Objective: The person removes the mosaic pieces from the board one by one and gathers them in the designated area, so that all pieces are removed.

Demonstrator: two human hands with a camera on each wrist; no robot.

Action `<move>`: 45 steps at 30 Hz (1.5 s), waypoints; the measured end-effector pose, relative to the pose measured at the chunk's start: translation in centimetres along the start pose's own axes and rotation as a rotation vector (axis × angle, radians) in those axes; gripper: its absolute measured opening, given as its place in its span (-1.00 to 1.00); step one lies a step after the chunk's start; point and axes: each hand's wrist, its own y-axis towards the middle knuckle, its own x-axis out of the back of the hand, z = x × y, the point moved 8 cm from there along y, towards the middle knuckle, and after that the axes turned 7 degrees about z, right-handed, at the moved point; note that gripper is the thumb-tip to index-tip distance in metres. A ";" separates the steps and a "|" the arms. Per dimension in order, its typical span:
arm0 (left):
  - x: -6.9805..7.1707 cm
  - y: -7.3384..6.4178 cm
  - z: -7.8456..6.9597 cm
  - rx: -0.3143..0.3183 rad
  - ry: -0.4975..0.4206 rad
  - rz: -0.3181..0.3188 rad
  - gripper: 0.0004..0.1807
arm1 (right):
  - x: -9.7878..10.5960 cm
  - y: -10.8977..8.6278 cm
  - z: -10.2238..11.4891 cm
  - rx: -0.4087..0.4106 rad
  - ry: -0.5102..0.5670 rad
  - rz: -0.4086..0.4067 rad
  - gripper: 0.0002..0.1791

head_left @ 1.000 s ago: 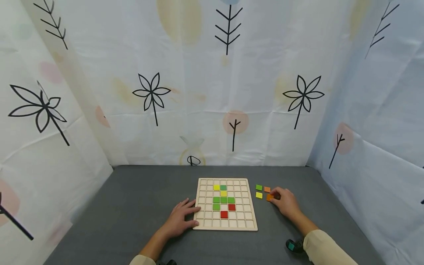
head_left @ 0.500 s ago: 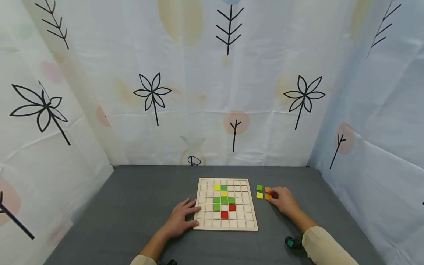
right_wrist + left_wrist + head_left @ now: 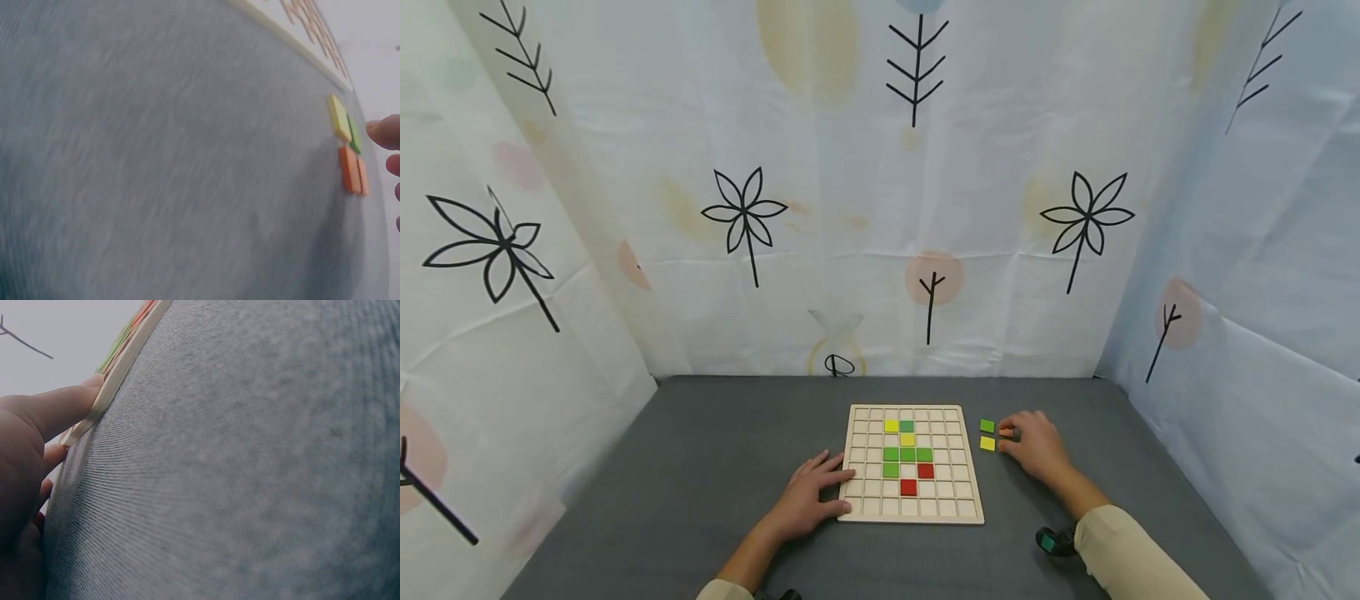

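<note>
A wooden grid board (image 3: 955, 500) lies on the table with green, yellow and red square tiles in some of its cells. My left hand (image 3: 808, 492) rests against its left edge, thumb and forefinger touching the frame; the thumb (image 3: 65, 409) shows on the rim in the left wrist view. Right of the board my right hand (image 3: 1037, 448) hovers over a small tile group. A green tile (image 3: 987, 426) and a yellow tile (image 3: 987, 444) lie beside its fingertips. Two orange tiles (image 3: 349, 170) lie below the fingers, mostly covered in the head view. Nothing shows between thumb and fingers.
The grey table (image 3: 730, 433) is bounded by white patterned curtains (image 3: 850, 208) at the back and both sides. A dark device with a teal patch (image 3: 1051, 542) is at the right wrist, by the beige sleeve (image 3: 1127, 550).
The right hand has pushed the lower orange tile left toward the yellow one, then risen slightly off the tiles. The left hand and the board have stayed still.
</note>
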 end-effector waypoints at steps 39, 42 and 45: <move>0.0 0.0 -0.1 -0.006 -0.016 0.009 -0.39 | -5.6 0.0 9.4 0.357 0.060 0.066 -0.76; 0.0 0.0 -0.1 -0.009 -0.013 0.007 -0.39 | -5.7 -0.1 9.8 0.375 0.041 0.078 -0.76; -0.1 0.1 -0.1 -0.009 -0.011 0.009 -0.38 | -5.8 0.0 10.1 0.381 0.047 0.086 -0.76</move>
